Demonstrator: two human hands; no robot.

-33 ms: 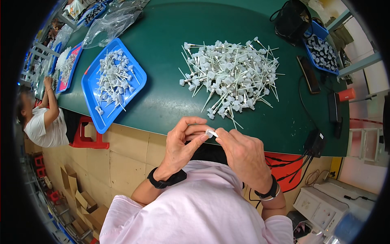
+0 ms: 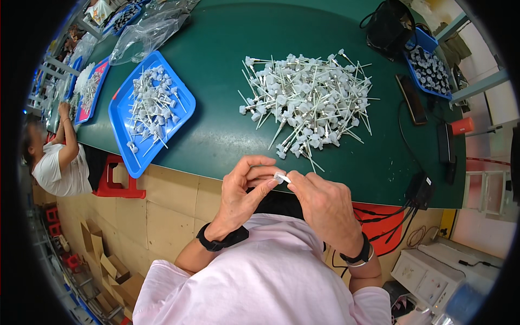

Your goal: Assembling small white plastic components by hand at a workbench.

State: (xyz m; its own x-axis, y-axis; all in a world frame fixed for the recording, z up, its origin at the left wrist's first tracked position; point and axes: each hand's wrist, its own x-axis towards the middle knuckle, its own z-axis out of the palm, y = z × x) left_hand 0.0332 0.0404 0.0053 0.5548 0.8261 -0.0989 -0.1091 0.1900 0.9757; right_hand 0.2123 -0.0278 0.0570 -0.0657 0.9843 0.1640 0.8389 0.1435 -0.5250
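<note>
Over the near edge of the table, my left hand (image 2: 242,187) pinches a small translucent white pump head (image 2: 279,177) between thumb and forefinger. My right hand (image 2: 327,203) meets it from the other side, its closed fingertips on the white stick-like end of the same piece. The fingers hide most of it. Just beyond my hands lies a loose heap of similar pump heads with thin tubes (image 2: 314,103). To the left, a blue tray (image 2: 120,111) carries more of these pieces, tubes pointing various ways.
Clear plastic bags (image 2: 146,35) lie at the far left. On the right are a black bag (image 2: 391,30), a blue tray of dark-and-white parts (image 2: 429,70), a phone (image 2: 410,98) and a black box with cables (image 2: 420,190). A co-worker (image 2: 62,162) sits at the left.
</note>
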